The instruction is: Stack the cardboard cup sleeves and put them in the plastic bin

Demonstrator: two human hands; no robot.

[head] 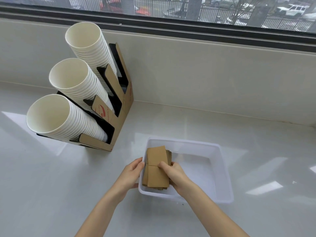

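Note:
A stack of flat brown cardboard cup sleeves (156, 166) stands on edge inside the left end of a clear plastic bin (222, 175). My left hand (130, 175) presses on the stack's left side, at the bin's left wall. My right hand (172, 175) grips the stack from the right, with fingers laid over the front sleeve. Both hands hold the stack between them. Sleeves further back peek out behind the front one.
A cardboard cup dispenser (118, 106) with three slanted stacks of white paper cups (68, 82) stands at the left on the white counter (51, 185). A low wall and a window ledge run along the back.

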